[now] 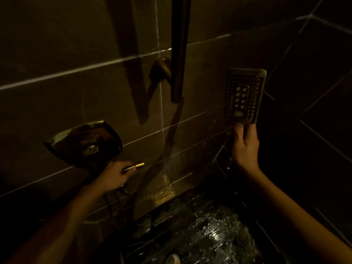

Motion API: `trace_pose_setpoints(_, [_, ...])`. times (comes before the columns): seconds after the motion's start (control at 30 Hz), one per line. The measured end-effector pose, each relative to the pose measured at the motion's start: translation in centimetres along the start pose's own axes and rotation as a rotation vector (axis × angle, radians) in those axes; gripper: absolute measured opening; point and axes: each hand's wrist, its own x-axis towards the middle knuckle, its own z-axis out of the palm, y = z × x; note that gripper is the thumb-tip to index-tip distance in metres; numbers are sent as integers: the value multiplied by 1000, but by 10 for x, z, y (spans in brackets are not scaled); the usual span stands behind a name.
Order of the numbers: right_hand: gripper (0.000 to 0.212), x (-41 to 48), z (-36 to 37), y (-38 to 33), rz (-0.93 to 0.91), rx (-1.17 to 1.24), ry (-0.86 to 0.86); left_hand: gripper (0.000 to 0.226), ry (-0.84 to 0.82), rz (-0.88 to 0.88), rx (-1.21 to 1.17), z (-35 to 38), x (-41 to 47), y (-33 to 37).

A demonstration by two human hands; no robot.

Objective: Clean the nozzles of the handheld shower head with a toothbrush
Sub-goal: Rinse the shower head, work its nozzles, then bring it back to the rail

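In a dim tiled shower, a brass control plate (85, 141) is gleaming on the wall at left. Just below it, the person's left hand (114, 178) is curling around a brass lever (134, 166), its grip clamped on the metal. A dark riser bar (179, 48) is hanging at centre above the wet, glistening floor (213, 237). At right, the right hand (245, 149) is holding the handheld shower head (244, 94) upright by its lower end, grip wrapped around it, while the nozzle face is facing the camera.
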Motion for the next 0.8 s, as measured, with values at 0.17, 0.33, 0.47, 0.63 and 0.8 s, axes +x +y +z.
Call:
trace_pose_setpoints(0.17, [31, 13, -20, -13, 13, 55, 46, 16, -35, 34, -185, 10, -9, 48])
trace_pose_setpoints(0.33, [28, 26, -60, -21, 14, 88, 55, 20, -180, 77, -418, 29, -28, 130])
trace_pose_setpoints(0.47, [28, 29, -96, -34, 12, 127, 70, 30, -232, 172, -472, 47, -43, 192])
trace_pose_setpoints(0.63, [25, 32, -144, -60, 29, 243, 89, 13, -225, 308, -547, 54, -68, 279])
trace_pose_setpoints(0.8, [21, 35, -192, -86, 50, 344, 79, 9, -253, 321, -624, 59, -94, 362])
